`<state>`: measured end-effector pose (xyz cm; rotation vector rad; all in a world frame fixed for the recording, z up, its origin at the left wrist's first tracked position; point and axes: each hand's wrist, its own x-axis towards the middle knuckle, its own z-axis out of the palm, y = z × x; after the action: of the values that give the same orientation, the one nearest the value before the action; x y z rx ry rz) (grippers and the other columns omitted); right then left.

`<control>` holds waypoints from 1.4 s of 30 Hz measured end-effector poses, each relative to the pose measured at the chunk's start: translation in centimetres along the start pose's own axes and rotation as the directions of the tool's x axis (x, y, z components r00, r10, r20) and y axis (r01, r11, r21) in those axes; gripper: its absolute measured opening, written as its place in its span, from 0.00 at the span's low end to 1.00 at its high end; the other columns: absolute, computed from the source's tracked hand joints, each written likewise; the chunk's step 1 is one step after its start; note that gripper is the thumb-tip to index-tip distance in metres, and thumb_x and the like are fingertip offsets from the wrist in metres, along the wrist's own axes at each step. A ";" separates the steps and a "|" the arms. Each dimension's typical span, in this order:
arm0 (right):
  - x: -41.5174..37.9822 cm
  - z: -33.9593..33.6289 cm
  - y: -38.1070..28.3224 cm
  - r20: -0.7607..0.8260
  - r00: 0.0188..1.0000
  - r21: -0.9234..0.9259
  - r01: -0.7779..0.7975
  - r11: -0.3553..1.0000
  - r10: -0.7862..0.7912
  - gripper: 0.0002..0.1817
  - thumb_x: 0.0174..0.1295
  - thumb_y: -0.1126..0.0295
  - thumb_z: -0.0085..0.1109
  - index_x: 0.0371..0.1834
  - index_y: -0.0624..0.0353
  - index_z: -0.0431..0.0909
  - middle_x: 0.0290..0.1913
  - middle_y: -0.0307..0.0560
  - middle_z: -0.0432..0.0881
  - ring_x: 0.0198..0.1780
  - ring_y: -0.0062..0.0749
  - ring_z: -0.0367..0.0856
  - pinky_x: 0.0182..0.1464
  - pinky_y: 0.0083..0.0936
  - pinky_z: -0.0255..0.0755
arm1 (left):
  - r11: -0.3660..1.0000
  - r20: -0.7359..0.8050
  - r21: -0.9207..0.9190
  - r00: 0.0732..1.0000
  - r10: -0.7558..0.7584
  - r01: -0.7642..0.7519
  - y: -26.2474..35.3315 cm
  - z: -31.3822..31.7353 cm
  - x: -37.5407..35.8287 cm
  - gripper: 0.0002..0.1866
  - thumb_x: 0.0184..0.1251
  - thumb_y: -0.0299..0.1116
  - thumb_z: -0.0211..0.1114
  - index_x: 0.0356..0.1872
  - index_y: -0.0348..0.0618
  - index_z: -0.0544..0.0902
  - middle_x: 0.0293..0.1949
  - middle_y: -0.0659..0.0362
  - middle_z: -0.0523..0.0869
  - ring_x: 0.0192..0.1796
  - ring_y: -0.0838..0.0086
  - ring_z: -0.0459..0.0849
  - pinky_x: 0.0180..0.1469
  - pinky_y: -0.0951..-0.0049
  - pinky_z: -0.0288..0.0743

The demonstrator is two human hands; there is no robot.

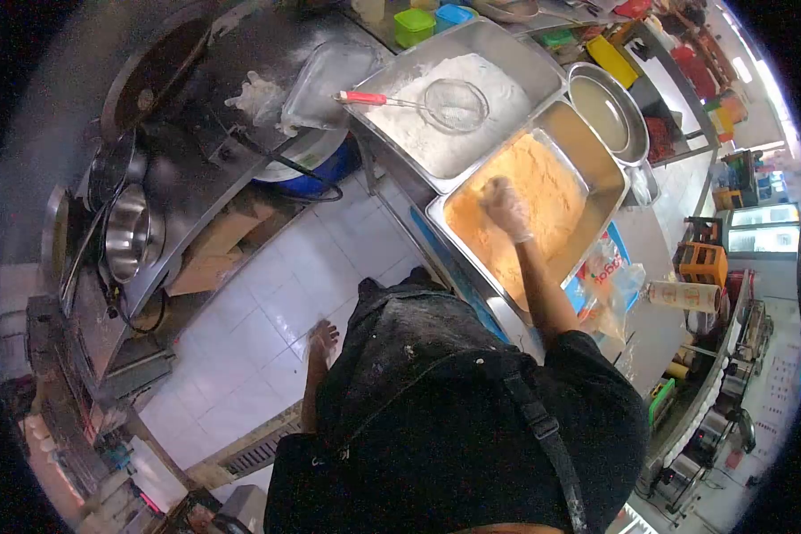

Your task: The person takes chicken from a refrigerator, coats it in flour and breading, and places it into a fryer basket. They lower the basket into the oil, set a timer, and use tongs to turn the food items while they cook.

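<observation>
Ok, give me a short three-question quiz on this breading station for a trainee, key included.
1. True or false: the right hand is in the tray of orange crumbs.
2. Which thing lies on the tray of white flour? A) a ladle B) a mesh strainer with a red handle C) a whisk
3. Fill in: the left hand hangs at the person's side over the white ______ floor.

Key: 1 true; 2 B; 3 tiled. The right hand wears a thin glove and rests on the crumbs. The left hand holds nothing and looks dusted with flour.
</observation>
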<state>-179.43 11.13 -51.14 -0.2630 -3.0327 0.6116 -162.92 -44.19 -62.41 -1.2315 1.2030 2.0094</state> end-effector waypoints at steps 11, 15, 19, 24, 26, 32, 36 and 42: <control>-1.4 -7.1 -8.0 -0.297 0.935 -0.073 0.180 0.981 -0.194 0.03 0.46 0.76 0.50 0.23 0.58 0.75 0.21 0.49 0.76 0.24 0.45 0.75 0.28 0.33 0.71 | 0.989 0.002 0.020 0.989 0.145 -0.145 -0.1 1.4 -3.1 0.11 0.61 0.40 0.53 0.37 0.43 0.73 0.28 0.57 0.76 0.24 0.69 0.73 0.23 0.73 0.64; -1.5 -3.4 -3.5 -0.189 0.964 -0.291 0.128 0.948 -0.188 0.02 0.41 0.76 0.51 0.17 0.56 0.73 0.18 0.48 0.75 0.23 0.44 0.75 0.25 0.35 0.67 | 0.981 -0.071 0.190 0.997 -0.012 0.025 0.5 2.4 -3.9 0.12 0.61 0.39 0.54 0.38 0.43 0.73 0.30 0.56 0.77 0.26 0.67 0.74 0.25 0.70 0.66; 1.0 -8.1 -6.4 -0.273 0.890 0.045 0.391 0.919 -0.365 0.03 0.39 0.76 0.51 0.17 0.54 0.73 0.20 0.47 0.74 0.29 0.42 0.74 0.33 0.37 0.64 | 0.995 -0.055 0.037 0.994 -0.091 0.094 1.4 1.2 -2.1 0.13 0.61 0.39 0.54 0.41 0.42 0.73 0.32 0.56 0.77 0.30 0.66 0.76 0.28 0.68 0.68; 0.4 -3.9 -5.0 -0.075 0.978 -0.476 0.135 0.869 -0.193 0.02 0.39 0.76 0.53 0.17 0.54 0.74 0.21 0.47 0.76 0.30 0.42 0.75 0.33 0.36 0.65 | 0.988 0.098 0.153 0.995 -0.030 0.014 0.6 -0.8 -0.4 0.15 0.61 0.44 0.53 0.41 0.44 0.71 0.35 0.56 0.77 0.31 0.65 0.75 0.28 0.69 0.68; 1.7 -7.7 -7.5 -0.144 0.952 -0.251 0.227 0.941 -0.269 0.03 0.42 0.75 0.52 0.17 0.55 0.75 0.21 0.49 0.77 0.28 0.42 0.76 0.30 0.37 0.67 | 0.978 0.003 0.162 0.991 -0.134 0.132 1.0 -0.3 1.4 0.16 0.61 0.46 0.53 0.40 0.45 0.71 0.35 0.56 0.76 0.32 0.65 0.75 0.29 0.69 0.67; 2.0 -3.2 -4.6 -0.023 0.987 -0.392 0.137 0.910 -0.158 0.04 0.44 0.74 0.51 0.19 0.56 0.76 0.22 0.53 0.76 0.27 0.46 0.76 0.26 0.37 0.66 | 0.989 -0.019 0.136 0.998 -0.060 0.062 0.3 -1.0 0.1 0.15 0.61 0.45 0.53 0.39 0.44 0.71 0.34 0.56 0.76 0.31 0.65 0.75 0.28 0.69 0.67; 2.9 -4.3 -5.0 -0.209 0.866 -0.630 0.237 0.739 -0.455 0.05 0.46 0.74 0.49 0.16 0.57 0.73 0.16 0.44 0.70 0.21 0.36 0.73 0.22 0.33 0.65 | 0.998 0.010 0.054 1.000 -0.026 0.026 0.1 -0.4 -0.8 0.14 0.62 0.43 0.54 0.37 0.42 0.72 0.33 0.54 0.76 0.30 0.64 0.76 0.25 0.68 0.68; 2.7 -3.4 1.7 -0.335 0.909 -0.053 0.244 0.968 -0.247 0.11 0.57 0.60 0.51 0.32 0.55 0.78 0.30 0.53 0.80 0.28 0.42 0.79 0.27 0.35 0.71 | 0.943 0.104 0.270 0.980 0.172 -0.194 -1.6 -3.3 0.9 0.15 0.64 0.43 0.51 0.38 0.40 0.72 0.31 0.52 0.77 0.30 0.62 0.76 0.27 0.67 0.70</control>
<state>-181.62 14.48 -48.65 0.0164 -2.6759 0.4745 -160.65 -46.30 -64.52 -0.9233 1.5480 1.9120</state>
